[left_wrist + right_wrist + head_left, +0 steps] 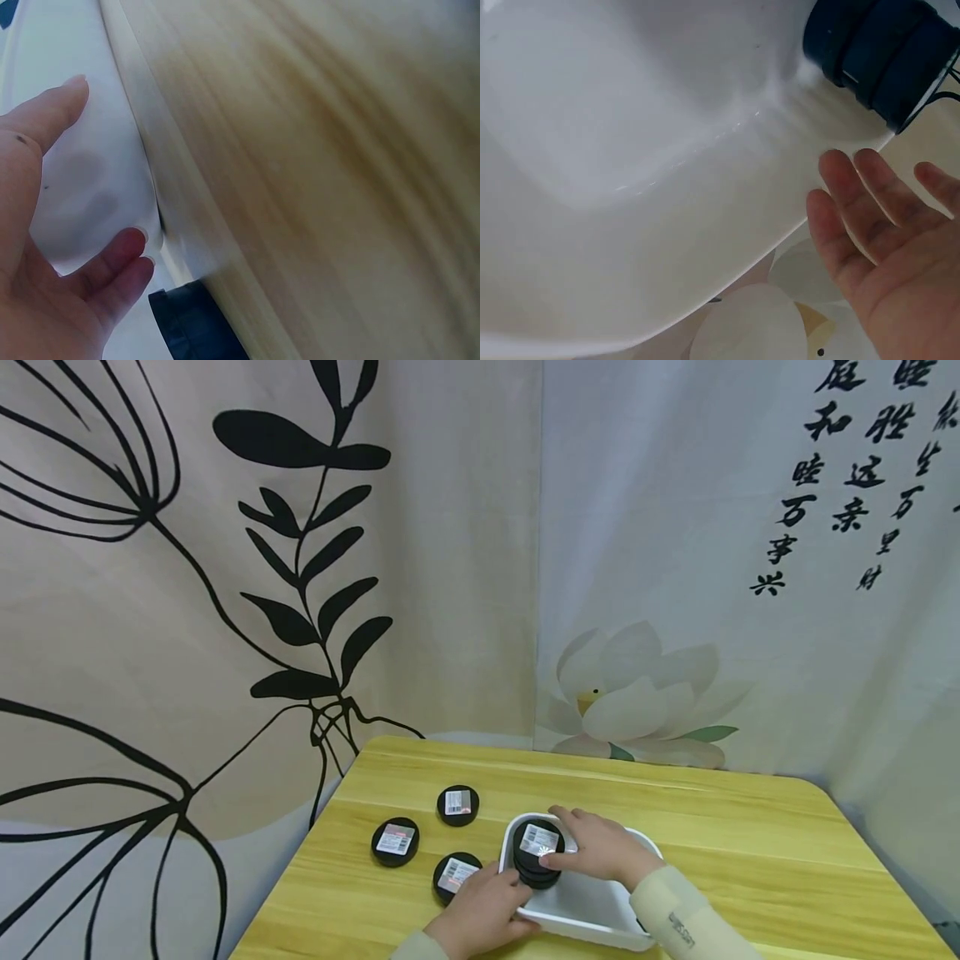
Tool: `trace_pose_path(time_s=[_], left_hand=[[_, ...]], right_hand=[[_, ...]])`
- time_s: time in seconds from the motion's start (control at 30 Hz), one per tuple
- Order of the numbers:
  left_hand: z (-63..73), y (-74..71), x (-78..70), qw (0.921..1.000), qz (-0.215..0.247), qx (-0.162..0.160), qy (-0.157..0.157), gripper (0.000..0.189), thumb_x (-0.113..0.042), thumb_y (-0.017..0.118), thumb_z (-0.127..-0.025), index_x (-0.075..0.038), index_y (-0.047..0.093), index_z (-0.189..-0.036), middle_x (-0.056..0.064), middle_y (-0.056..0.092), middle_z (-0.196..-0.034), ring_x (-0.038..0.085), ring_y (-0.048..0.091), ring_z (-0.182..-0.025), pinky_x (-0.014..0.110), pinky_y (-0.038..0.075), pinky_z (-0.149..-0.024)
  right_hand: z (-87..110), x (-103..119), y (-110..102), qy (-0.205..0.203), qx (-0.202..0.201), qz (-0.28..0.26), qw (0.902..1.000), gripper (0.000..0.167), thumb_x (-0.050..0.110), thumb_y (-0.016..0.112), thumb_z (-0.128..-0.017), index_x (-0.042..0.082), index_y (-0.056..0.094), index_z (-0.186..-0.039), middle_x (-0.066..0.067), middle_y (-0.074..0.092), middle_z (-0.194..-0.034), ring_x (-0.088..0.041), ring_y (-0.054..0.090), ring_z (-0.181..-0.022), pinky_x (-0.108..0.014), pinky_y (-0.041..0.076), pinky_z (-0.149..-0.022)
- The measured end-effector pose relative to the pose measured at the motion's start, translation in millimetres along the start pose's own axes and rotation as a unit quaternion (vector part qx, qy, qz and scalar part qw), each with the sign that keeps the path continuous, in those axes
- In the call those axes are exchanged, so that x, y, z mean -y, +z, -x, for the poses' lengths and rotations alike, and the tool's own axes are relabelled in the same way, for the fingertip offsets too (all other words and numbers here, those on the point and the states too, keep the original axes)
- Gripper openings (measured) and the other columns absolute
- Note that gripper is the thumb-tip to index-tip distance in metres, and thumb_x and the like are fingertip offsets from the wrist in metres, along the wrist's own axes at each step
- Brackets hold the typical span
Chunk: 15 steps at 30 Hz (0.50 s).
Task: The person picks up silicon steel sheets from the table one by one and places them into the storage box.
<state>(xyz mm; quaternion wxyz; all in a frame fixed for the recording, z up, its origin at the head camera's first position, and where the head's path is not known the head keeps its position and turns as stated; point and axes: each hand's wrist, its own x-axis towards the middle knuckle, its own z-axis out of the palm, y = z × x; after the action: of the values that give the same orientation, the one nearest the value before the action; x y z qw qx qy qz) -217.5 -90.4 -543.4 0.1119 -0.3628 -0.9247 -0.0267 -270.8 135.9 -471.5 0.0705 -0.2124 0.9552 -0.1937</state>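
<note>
A stack of flat round black containers (537,841) stands in the left end of a white rectangular tray (588,930). The top one carries a white barcode label. My right hand (600,846) hovers over the tray's back rim, its thumb overlapping the stack's edge in the head view. In the right wrist view its relaxed fingers (885,187) are apart from the stack (881,56). My left hand (483,912) lies along the tray's left end. The left wrist view has its thumb and fingers spread along the white outer wall (82,172).
Left of the tray, more black containers lie label up on the wooden table: one at the back (457,805), one farther left (395,842) and one beside my left hand (454,877), partly hidden by it. A printed curtain (465,568) hangs behind the table.
</note>
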Motion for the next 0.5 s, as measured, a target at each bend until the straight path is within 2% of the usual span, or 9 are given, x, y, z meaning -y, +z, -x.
trace_pose_path(time_s=[0.23, 0.5], left_hand=[[0.2, -3.5, -2.0, 0.9998, 0.012, 0.010, -0.009, 0.035, -0.065, 0.065, -0.087, -0.030, 0.061, -0.079, -0.015, 0.054, -0.078, 0.007, 0.046, -0.074, 0.023, 0.041, -0.069], [1.6, -3.2, -1.9, 0.9996, 0.014, 0.013, -0.019, 0.035, -0.065, 0.065, -0.086, -0.031, 0.060, -0.080, -0.015, 0.053, -0.081, 0.008, 0.048, -0.077, 0.023, 0.043, -0.071]], right_hand=[[12.8, -11, -1, 0.000, -0.021, 0.010, 0.9997, 0.083, 0.069, 0.067, -0.083, 0.018, 0.051, -0.146, -0.015, 0.061, -0.138, -0.036, 0.062, -0.122, -0.059, 0.050, -0.098], [28.7, -23, 1, -0.018, -0.098, 0.042, 0.9941, 0.064, 0.057, 0.070, -0.087, 0.012, 0.063, -0.131, -0.011, 0.068, -0.124, -0.032, 0.061, -0.116, -0.054, 0.048, -0.100]])
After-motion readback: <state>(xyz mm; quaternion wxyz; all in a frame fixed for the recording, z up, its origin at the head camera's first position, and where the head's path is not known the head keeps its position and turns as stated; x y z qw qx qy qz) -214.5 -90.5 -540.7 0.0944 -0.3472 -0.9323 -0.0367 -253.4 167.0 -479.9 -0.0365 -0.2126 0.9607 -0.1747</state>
